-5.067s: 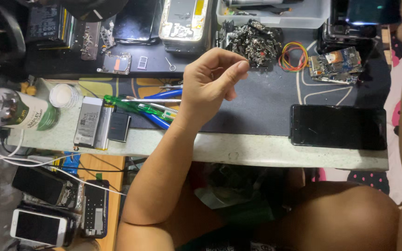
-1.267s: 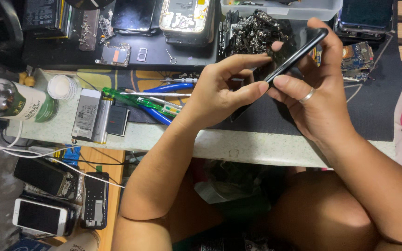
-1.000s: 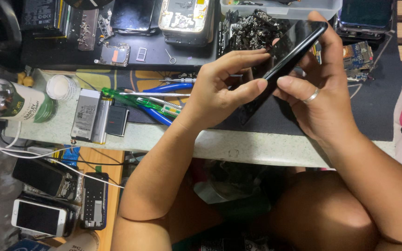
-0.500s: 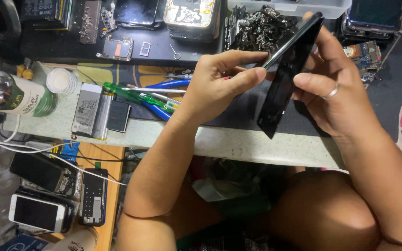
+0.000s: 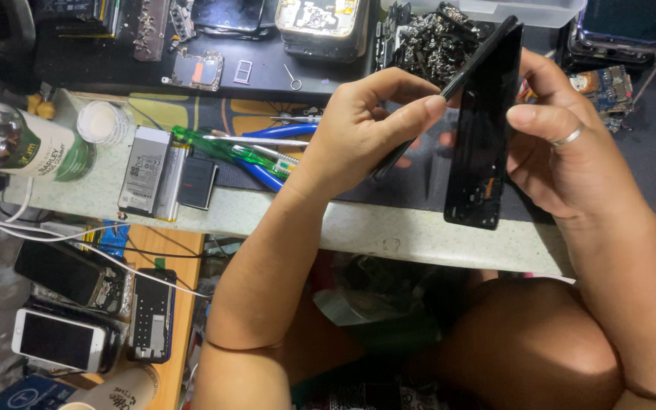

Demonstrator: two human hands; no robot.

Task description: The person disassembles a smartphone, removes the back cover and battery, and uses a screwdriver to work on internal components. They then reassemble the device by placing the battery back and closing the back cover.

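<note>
Right hand: gripped the black phone by its edge, thumb across the back, ring on one finger.
Left hand: pinched a thin dark panel split from the phone's upper end.
Phone: raised, tilted, above the workbench front edge.
Tools: green screwdriver and blue-handled pliers lay left of the hands.
Batteries: near the front-left corner.

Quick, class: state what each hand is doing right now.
Left hand: closed, pinching a thin dark tool against the phone's edge.
Right hand: closed, holding the black phone.
</note>
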